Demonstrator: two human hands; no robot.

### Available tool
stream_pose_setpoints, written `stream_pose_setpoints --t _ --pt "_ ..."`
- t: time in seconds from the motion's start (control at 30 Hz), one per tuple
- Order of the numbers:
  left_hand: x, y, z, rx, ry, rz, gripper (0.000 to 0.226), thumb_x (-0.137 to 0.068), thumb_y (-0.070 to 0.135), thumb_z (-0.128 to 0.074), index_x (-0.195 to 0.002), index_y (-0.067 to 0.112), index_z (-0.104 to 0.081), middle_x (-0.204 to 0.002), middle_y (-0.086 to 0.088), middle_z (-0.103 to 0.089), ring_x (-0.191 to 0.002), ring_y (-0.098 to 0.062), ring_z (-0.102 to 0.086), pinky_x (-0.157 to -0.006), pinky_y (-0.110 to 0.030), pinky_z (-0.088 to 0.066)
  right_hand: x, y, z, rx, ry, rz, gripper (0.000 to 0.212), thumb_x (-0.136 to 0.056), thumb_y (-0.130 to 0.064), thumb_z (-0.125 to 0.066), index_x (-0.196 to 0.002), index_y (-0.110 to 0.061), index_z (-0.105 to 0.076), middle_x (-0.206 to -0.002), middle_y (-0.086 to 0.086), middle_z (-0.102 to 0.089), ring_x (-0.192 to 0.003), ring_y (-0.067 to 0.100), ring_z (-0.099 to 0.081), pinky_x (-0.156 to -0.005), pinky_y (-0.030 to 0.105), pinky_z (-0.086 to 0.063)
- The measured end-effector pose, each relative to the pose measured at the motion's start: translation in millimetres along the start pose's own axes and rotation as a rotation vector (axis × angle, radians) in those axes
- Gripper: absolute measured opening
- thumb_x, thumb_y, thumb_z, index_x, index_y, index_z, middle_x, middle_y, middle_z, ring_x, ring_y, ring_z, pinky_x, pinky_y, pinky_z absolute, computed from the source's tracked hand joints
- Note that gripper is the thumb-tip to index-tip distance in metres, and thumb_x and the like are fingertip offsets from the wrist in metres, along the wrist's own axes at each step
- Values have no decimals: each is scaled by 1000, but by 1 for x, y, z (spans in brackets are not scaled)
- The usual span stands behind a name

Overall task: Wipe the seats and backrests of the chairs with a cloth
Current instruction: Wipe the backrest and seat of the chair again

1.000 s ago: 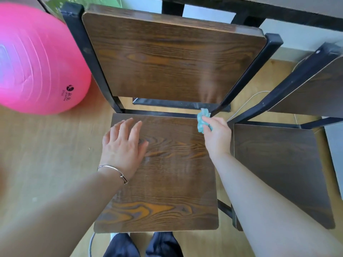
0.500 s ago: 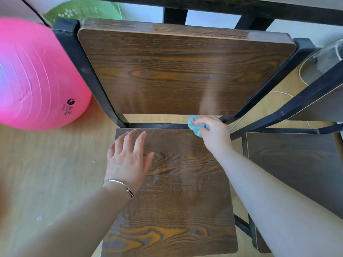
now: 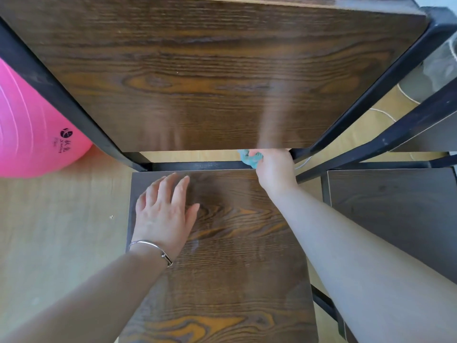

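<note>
The left hand (image 3: 164,211) lies flat, palm down, on the far left part of the chair's seat (image 3: 235,268). Its fingers are straight, slightly spread and point toward the far side; this grip is fully open and holds nothing. A thin metal bracelet (image 3: 152,245) circles the wrist, and the forearm runs back to the near left corner of the view.

The right hand (image 3: 275,170) reaches in from the near right, back of the hand up, with the forearm stretched diagonally over the seat's right edge. Its grip is curled tight round a teal cloth (image 3: 249,158), bunched into a small wad that pokes out of the fist toward the left. Crumpled like this, the cloth shows no clear long axis. It sits at the far right of the seat, in the gap between the seat's far edge and the bottom edge of the backrest (image 3: 210,70), over the black frame rail (image 3: 197,166).

The backrest is wide from left to right, and its grain runs the same way. A second chair (image 3: 395,214) stands just beside on the right. A pink ball (image 3: 29,120) rests on the wooden floor (image 3: 54,231) at the left.
</note>
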State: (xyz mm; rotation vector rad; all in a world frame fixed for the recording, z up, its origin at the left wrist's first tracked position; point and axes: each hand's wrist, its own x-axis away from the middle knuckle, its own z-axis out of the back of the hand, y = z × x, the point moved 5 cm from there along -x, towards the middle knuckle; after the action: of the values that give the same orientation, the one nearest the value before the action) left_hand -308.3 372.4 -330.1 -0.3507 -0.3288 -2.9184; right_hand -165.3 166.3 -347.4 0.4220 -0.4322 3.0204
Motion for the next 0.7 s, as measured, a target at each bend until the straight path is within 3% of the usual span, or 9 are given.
stream_pose_setpoints --t 0.17,0.33,0.47,0.6,0.7 --pt "0 -2 -2 -13 -22 5 57 -94 48 -44 -144 21 -38 -145 -3 -40 -130 -31 -36 -104 -51 -37 -7 -3 -3 67 -76 -84 28 -95 -10 -56 -123 -6 -59 -119 14 -56 -110 30 -56 -88 35 -52" --pt "1 0 -2 -1 -28 6 57 -95 48 -45 -144 21 -37 -145 -4 -40 -132 -31 -35 -106 -51 -37 -1 -3 -3 -46 -78 6 34 -97 -9 -52 -119 -29 -69 -122 8 -55 -110 26 -53 -87 27 -46" --pt "3 2 -3 9 -39 10 58 -95 48 -45 -145 21 -37 -146 -4 -39 -134 -31 -34 -107 -52 -36 6 5 -1 -143 -108 73 28 -96 -18 -60 -122 -26 -66 -126 2 -58 -110 20 -50 -82 24 -39" --pt "5 4 -5 1 -51 5 59 -95 49 -41 -147 22 -34 -148 -4 -38 -135 -31 -32 -108 -51 -34 6 6 -3 -167 -65 84 19 -93 -33 -65 -111 -28 -70 -120 1 -57 -100 18 -50 -75 24 -37" --pt "6 6 -5 6 -56 -3 59 -95 50 -40 -147 22 -35 -148 -5 -38 -134 -31 -33 -107 -51 -35 3 2 -4 -115 -41 78 18 -94 -32 -64 -109 -26 -72 -116 3 -63 -91 13 -43 -65 24 -35"
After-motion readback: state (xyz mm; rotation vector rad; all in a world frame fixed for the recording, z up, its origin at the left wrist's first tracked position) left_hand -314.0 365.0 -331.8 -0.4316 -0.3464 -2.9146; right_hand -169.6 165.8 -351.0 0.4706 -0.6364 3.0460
